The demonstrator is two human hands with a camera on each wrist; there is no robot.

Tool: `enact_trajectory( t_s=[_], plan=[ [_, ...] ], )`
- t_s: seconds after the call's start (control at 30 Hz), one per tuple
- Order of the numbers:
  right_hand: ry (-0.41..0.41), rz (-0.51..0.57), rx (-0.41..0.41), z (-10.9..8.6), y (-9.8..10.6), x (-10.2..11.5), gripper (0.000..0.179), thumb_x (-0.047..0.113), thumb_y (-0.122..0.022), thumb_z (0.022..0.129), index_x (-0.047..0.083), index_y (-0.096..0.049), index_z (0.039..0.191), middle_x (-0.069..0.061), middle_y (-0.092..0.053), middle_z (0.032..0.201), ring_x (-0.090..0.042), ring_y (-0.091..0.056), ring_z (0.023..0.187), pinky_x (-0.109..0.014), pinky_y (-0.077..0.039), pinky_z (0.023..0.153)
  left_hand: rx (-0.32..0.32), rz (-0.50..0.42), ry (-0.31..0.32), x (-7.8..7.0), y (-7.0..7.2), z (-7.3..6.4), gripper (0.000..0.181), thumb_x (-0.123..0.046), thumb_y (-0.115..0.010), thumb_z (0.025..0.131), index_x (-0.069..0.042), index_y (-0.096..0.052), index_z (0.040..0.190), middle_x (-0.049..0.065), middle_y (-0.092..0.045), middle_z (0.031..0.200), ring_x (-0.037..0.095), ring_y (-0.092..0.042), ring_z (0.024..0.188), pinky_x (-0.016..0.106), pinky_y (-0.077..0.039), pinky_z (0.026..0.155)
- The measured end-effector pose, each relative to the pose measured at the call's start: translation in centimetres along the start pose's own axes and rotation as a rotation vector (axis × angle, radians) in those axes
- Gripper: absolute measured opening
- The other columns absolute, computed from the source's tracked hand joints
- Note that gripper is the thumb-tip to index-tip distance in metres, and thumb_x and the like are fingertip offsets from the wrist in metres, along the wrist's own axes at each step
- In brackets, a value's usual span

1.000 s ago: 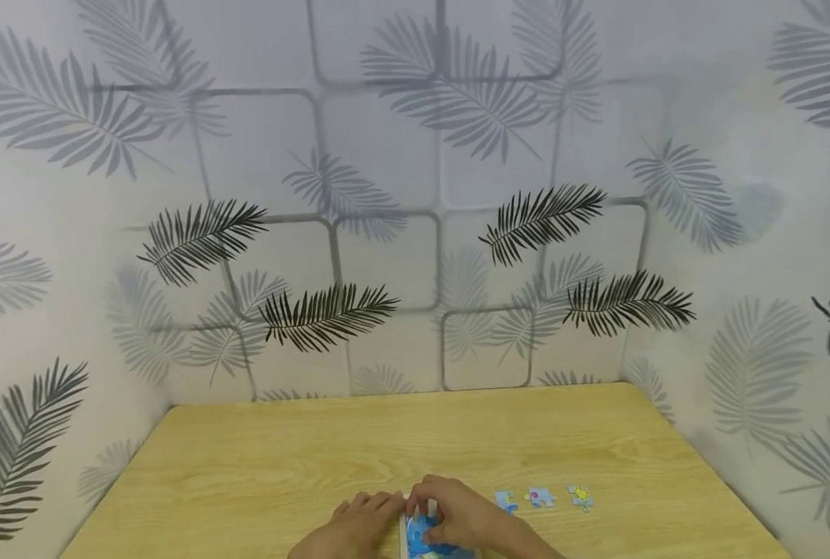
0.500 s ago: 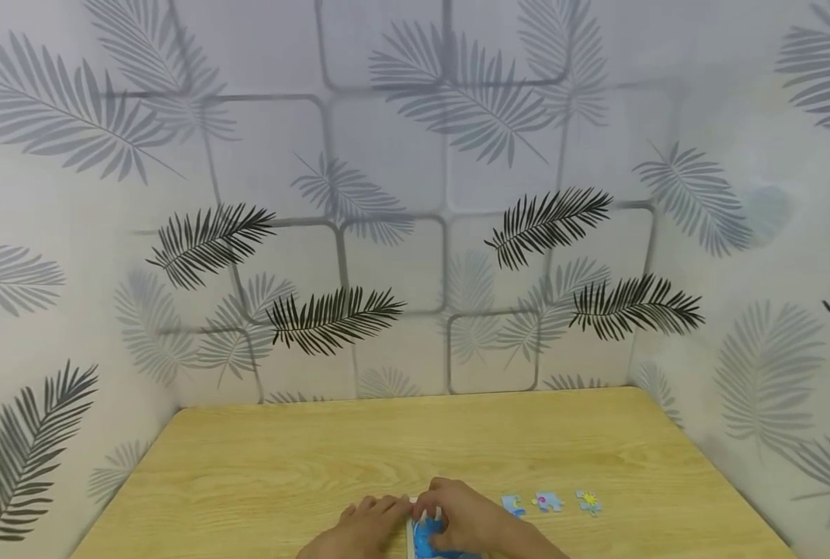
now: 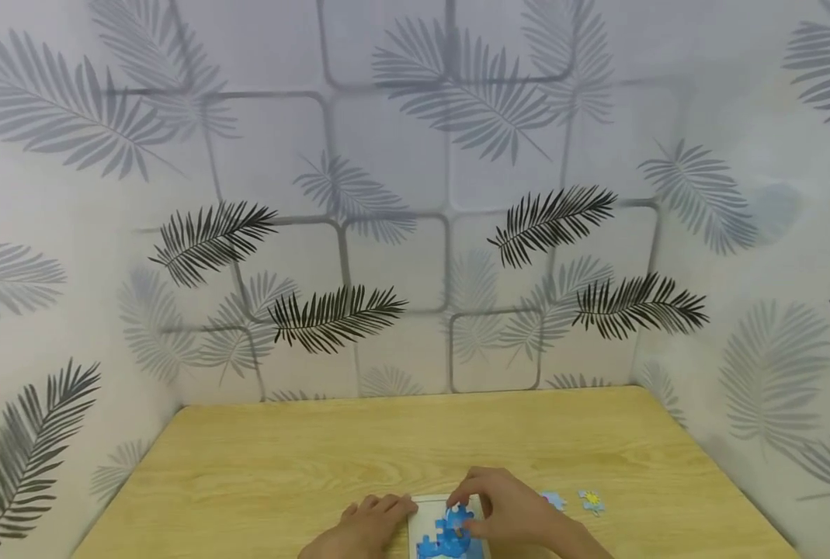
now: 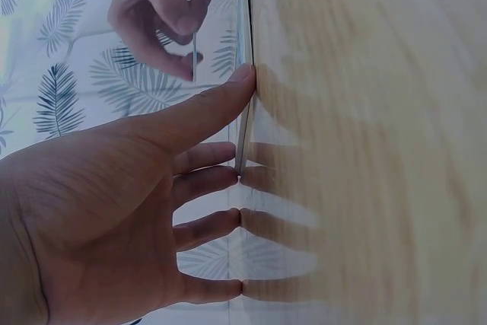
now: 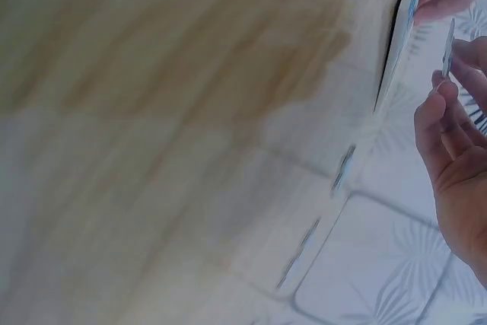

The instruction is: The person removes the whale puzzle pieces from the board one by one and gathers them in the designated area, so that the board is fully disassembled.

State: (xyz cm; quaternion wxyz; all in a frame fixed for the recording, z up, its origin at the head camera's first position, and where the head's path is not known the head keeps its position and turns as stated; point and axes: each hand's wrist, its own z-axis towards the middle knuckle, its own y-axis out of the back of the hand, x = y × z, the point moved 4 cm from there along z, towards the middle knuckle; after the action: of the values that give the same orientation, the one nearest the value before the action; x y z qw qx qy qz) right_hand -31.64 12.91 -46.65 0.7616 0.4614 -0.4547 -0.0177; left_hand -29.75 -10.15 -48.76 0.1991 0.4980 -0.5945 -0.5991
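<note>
1. At six o'clock in the head view, on the table [image 3: 331, 450], lies the tray [image 3: 430, 498], pale-framed, its near side running out of the picture.
2. Off the tray's nine o'clock side is the left hand [image 3: 362, 532], spread wide, its fingers nearly straight. Seen from the left wrist, the thumb tip touches the tray's edge while other fingertips rest on the table; it grips nothing.
3. Toward the tray's two o'clock corner is the right hand [image 3: 508, 512], drawn in narrow. Thumb and fingers pinch the held piece [image 5: 449, 47], which both wrist views show thin and edge-on, raised apart from the tray.
4. From the head, the held piece is blue, over the tray's one o'clock part. Blue patches [image 3: 432, 548] run below it toward six o'clock; where the held piece ends among them, and whether it is one piece or several joined, I cannot tell.
5. Between two and three o'clock from the tray, the lilac piece [image 3: 554, 501] lies on the table near the right hand, partly hidden. Farther out that way lies the sun piece [image 3: 592, 501], marked in yellow.
6. At twelve o'clock, behind the table, stands the leaf-printed wall [image 3: 394, 272].
</note>
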Motion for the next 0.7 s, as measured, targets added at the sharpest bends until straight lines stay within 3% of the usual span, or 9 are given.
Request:
enact_trajectory(
  t_s=[0.27, 0.37, 0.5, 0.63, 0.7],
  plan=[
    [0.106, -0.045, -0.056, -4.0, 2.9, -2.0, 0.020, 0.007, -0.076, 0.093, 0.012, -0.077, 0.112, 0.000, -0.070, 0.102, 0.007, -0.041, 0.058, -0.020, -0.046, 0.053, -0.016, -0.053, -0.052, 1.6, -1.3, 0.9, 0.087, -0.069, -0.077, 0.081, -0.027, -0.049, 0.151, 0.000, -0.048, 0.157, 0.035, -0.046, 0.139, 0.070, -0.037, 0.108],
    [0.122, -0.095, -0.070, -5.2, 3.5, -2.6, 0.020, 0.004, -0.077, 0.091, 0.013, -0.078, 0.110, 0.000, -0.069, 0.101, 0.008, -0.039, 0.058, -0.019, -0.045, 0.052, -0.016, -0.051, -0.058, 1.2, -0.9, 0.6, 0.085, -0.067, -0.078, 0.083, -0.027, -0.048, 0.152, 0.001, -0.048, 0.157, 0.036, -0.046, 0.138, 0.071, -0.037, 0.107],
    [0.074, -0.113, -0.042, -6.5, 3.9, -3.4, 0.016, 0.008, -0.077, 0.094, 0.016, -0.079, 0.108, 0.004, -0.067, 0.100, 0.008, -0.042, 0.060, -0.020, -0.047, 0.053, -0.006, -0.054, -0.052, 0.4, -0.1, 0.2, 0.084, -0.058, -0.081, 0.084, -0.023, -0.048, 0.153, 0.004, -0.048, 0.156, 0.038, -0.045, 0.139, 0.071, -0.036, 0.107],
    [-0.010, -0.049, 0.014, -7.3, 3.7, -4.0, 0.011, 0.018, -0.074, 0.098, 0.021, -0.080, 0.107, 0.007, -0.065, 0.100, 0.005, -0.047, 0.064, -0.022, -0.050, 0.056, -0.002, -0.045, -0.080, 0.3, 0.1, -0.1, 0.087, -0.065, -0.077, 0.085, -0.021, -0.046, 0.154, 0.006, -0.047, 0.157, 0.040, -0.044, 0.139, 0.073, -0.037, 0.106],
    [-0.015, -0.019, 0.024, -7.6, 3.5, -4.1, 0.009, 0.020, -0.073, 0.099, 0.021, -0.079, 0.106, 0.007, -0.063, 0.100, 0.004, -0.048, 0.065, -0.022, -0.051, 0.057, -0.002, -0.047, -0.088, 0.4, 0.0, -0.1, 0.089, -0.068, -0.075, 0.084, -0.022, -0.046, 0.154, 0.005, -0.047, 0.157, 0.040, -0.044, 0.140, 0.073, -0.037, 0.106]
  ],
)
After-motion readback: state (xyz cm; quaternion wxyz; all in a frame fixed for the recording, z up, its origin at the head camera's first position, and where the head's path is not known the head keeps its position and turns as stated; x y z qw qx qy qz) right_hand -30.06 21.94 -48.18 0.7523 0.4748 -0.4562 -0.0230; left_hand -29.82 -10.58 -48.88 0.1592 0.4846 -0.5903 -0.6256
